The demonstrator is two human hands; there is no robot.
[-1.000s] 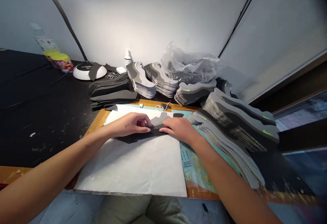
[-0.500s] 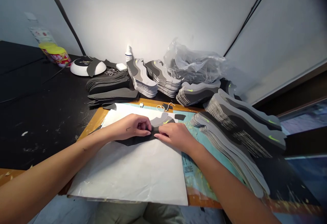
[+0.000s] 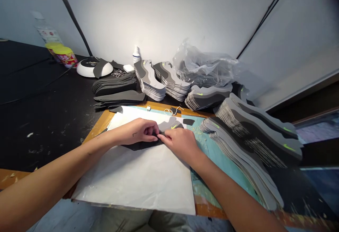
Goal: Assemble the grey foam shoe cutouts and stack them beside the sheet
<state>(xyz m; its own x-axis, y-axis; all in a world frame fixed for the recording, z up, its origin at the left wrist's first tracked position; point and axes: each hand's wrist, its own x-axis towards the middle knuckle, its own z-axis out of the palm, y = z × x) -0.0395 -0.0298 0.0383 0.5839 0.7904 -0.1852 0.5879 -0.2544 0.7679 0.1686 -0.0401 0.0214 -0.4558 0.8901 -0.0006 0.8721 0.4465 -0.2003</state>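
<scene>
A grey and black shoe piece with a yellow-green swoosh lies on white paper on the board. My left hand is closed on the piece's upper edge, thumb and fingers pinched together. Beside it, touching or nearly touching its fingertips, my right hand pinches the same piece with its thumb and curled fingers. The part of the piece under both hands is hidden.
Behind the paper stand stacks of dark pieces and grey pieces, with a plastic bag. Long grey stacks lie at the right. A white lamp base and yellow-lidded tubs stand back left.
My right hand's thumb has moved left, up against my left fingertips. The whole view has shifted slightly, so the table's things appear a little further right.
</scene>
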